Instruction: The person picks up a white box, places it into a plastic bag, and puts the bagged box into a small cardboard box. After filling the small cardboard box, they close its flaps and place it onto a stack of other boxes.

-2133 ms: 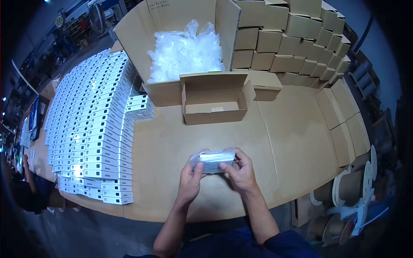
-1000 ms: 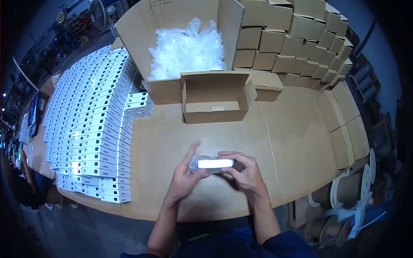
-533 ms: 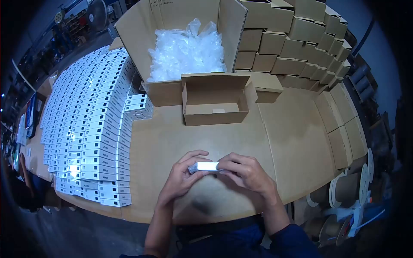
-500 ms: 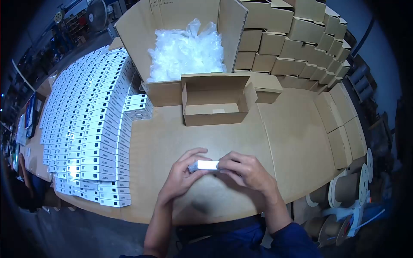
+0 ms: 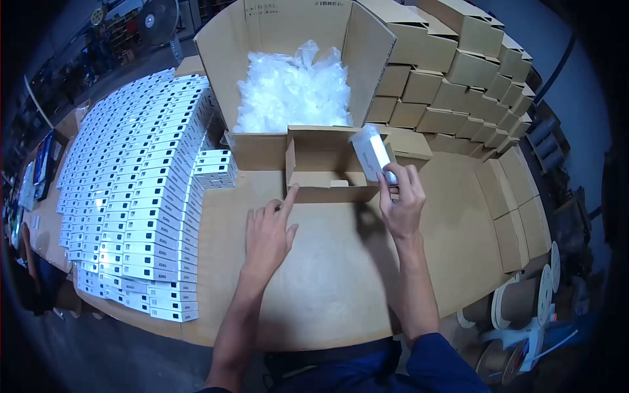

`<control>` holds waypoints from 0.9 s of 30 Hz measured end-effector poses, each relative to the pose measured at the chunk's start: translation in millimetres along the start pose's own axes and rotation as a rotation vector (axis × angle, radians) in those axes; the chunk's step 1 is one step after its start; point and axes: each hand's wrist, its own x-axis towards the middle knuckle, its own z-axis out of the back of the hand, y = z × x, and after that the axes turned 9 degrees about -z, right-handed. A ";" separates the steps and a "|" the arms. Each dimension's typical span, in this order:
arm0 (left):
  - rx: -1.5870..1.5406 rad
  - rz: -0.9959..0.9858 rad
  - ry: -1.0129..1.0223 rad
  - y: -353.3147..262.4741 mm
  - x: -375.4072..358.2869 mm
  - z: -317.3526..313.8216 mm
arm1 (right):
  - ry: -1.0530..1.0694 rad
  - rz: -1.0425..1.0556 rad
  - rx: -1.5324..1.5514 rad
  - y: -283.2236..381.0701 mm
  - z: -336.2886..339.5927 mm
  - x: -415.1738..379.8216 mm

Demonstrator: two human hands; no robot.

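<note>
My right hand (image 5: pixel 403 200) grips a small white box (image 5: pixel 371 152) by its lower end, the box tilted in what looks like a clear plastic bag. It hangs over the right side of an open brown cardboard box (image 5: pixel 333 194). My left hand (image 5: pixel 270 230) holds nothing; its index finger stretches out to the front left corner of the cardboard box, the other fingers loosely apart. Inside the cardboard box a small pale patch shows near the front. Behind it, a large open carton (image 5: pixel 223 72) holds a heap of clear plastic bags (image 5: pixel 293 92).
Stacked white boxes (image 5: pixel 134 196) fill the table's left side, with a small separate stack (image 5: pixel 216 169) beside them. Brown cartons (image 5: pixel 452 85) are piled at the back right. More cartons (image 5: pixel 511 209) line the right edge. Cable spools (image 5: pixel 517 304) stand below it.
Both hands have moved forward from the near table. The white box, earlier between both hands, is now in my right hand alone above the cardboard box. My left hand has let go.
</note>
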 end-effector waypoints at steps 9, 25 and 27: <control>0.081 -0.006 0.009 -1.0 5.2 -7.2 | 0.051 -0.098 -0.095 -25.5 -23.7 1.2; -0.010 -0.028 -0.027 -7.9 -2.2 -4.6 | 0.201 -0.305 -0.408 -25.0 -31.0 -18.3; -0.072 -0.084 -0.057 -6.1 -5.3 4.8 | 0.068 -0.194 -0.368 -7.0 -28.3 -21.9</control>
